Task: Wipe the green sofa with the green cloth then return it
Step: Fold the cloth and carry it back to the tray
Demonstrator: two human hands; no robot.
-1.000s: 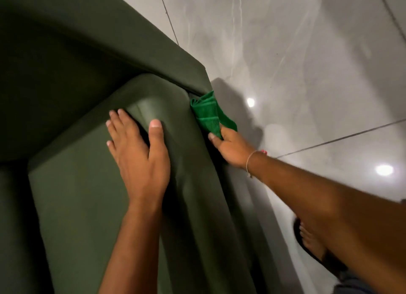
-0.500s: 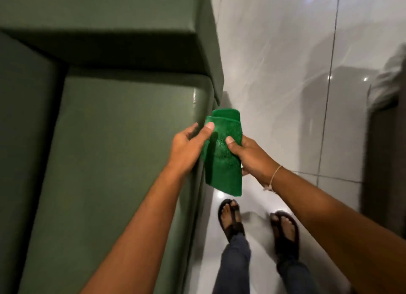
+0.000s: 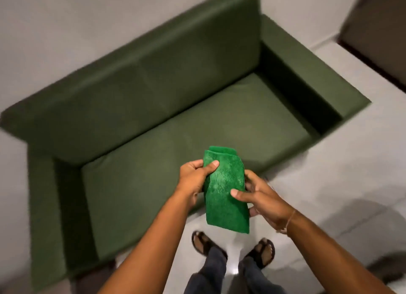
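The folded green cloth [image 3: 226,190] hangs upright in the air in front of the sofa's front edge. My left hand [image 3: 195,177] pinches its upper left edge, thumb on the face of the cloth. My right hand [image 3: 261,197] holds its right side, thumb across the front and fingers behind. The whole dark green sofa [image 3: 167,109] lies below and beyond my hands, seen from above, with backrest, two armrests and a bare seat cushion. Nothing rests on the seat.
Pale glossy floor tiles [image 3: 329,183] spread to the right of the sofa. My two sandalled feet [image 3: 232,247] stand just in front of it. A dark piece of furniture [image 3: 377,25] fills the upper right corner. A pale wall [image 3: 66,29] runs behind the backrest.
The cloth left the sofa's armrest corner, and my left hand left the cushion and took hold of it. The view pulled back from the sofa end to the whole sofa.
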